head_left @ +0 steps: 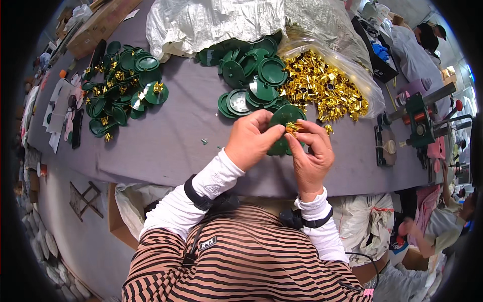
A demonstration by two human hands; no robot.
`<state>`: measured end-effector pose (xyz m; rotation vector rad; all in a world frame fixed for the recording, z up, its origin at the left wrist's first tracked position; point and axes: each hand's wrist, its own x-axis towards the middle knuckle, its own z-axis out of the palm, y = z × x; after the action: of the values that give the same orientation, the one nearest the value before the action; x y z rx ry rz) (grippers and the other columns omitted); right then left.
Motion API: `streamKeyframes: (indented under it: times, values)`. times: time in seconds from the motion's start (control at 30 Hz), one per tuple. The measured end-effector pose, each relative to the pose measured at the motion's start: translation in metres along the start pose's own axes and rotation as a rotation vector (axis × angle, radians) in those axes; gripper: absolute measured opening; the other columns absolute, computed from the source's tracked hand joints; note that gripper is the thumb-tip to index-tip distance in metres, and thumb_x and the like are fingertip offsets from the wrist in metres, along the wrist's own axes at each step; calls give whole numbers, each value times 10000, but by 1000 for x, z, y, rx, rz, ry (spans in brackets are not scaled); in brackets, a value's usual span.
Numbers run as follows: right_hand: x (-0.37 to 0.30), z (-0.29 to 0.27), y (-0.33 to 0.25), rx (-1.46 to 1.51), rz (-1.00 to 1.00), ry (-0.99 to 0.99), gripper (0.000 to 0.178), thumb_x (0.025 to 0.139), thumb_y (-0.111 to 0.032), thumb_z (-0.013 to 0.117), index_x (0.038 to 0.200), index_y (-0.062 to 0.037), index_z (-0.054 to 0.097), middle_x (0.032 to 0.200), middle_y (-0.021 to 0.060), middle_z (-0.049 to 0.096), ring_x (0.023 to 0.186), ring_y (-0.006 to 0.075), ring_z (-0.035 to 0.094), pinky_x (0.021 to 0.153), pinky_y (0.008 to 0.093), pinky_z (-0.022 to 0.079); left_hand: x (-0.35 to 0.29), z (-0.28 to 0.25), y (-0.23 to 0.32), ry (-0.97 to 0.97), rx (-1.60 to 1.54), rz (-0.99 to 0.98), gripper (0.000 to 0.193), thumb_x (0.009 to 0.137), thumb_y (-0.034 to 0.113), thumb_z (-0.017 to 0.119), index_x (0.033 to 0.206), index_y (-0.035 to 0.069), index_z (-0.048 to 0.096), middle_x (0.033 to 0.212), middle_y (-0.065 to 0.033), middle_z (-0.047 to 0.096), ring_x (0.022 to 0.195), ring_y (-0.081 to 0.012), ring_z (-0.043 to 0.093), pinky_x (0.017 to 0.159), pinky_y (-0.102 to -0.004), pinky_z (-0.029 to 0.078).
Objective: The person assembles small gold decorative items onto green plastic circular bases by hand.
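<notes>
My left hand [251, 138] grips the edge of a round green plastic disc [285, 114], thumb on its face. My right hand [313, 156] pinches a small shiny gold clip-like piece [292, 128] against the disc's middle. Just beyond my hands lies a pile of green discs [272, 71], some with raised rims. To its right, loose gold pieces [324, 83] spill from a clear plastic bag [370, 88]. At the left is a heap of green discs with gold pieces on them [118, 85].
A silvery woven sack [216, 25] lies at the table's far side. A green hand press [418, 121] stands at the right. A black phone-like object [77, 128] and papers [59, 113] lie far left. Other people [445, 221] are at the right, beyond the table [151, 161].
</notes>
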<state>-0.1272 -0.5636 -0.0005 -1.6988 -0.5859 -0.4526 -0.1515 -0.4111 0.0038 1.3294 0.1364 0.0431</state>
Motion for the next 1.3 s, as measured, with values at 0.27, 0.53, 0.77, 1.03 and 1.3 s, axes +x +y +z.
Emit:
streamKeyframes:
  times: [0.27, 0.53, 0.77, 1.03, 1.3]
  values:
    - [-6, -7, 4, -137, -33, 76, 120, 757, 39, 743, 845, -7, 676, 967, 129, 667, 825, 202, 659, 704, 277, 525, -16, 20, -9, 62, 187, 203, 213, 882, 13, 621, 1088, -40, 605, 952, -65, 685, 808, -110, 637, 700, -257, 529]
    - [-11, -6, 4, 508, 621, 33, 38, 837, 11, 693, 859, 16, 662, 815, 74, 674, 672, 96, 622, 621, 219, 499, -1, 1, -20, 15, 750, 919, 297, 790, -32, 650, 1084, 8, 643, 1029, -140, 679, 879, -280, 663, 733, -335, 543]
    - [6, -29, 24, -115, 365, -64, 156, 767, -74, 764, 878, -14, 671, 841, 43, 659, 732, 115, 604, 632, 242, 479, 11, -99, 17, 483, 680, 528, 249, 800, 25, 624, 1044, -2, 665, 856, -82, 697, 717, -111, 637, 638, -260, 514]
    - [8, -68, 91, -669, 134, 39, 150, 753, -80, 737, 871, -15, 670, 884, 114, 644, 782, 258, 639, 701, 337, 523, 38, -188, 56, 661, 949, 778, 306, 845, 72, 676, 1147, 41, 634, 1097, -95, 660, 930, -143, 631, 758, -265, 503]
    - [1, -68, 93, -584, 165, 39, 150, 779, -44, 690, 927, -24, 686, 950, 120, 673, 832, 266, 660, 752, 334, 530, 54, -66, -12, 142, 1152, 762, 230, 740, 90, 724, 963, 66, 674, 991, -79, 623, 946, -290, 568, 830, -356, 484]
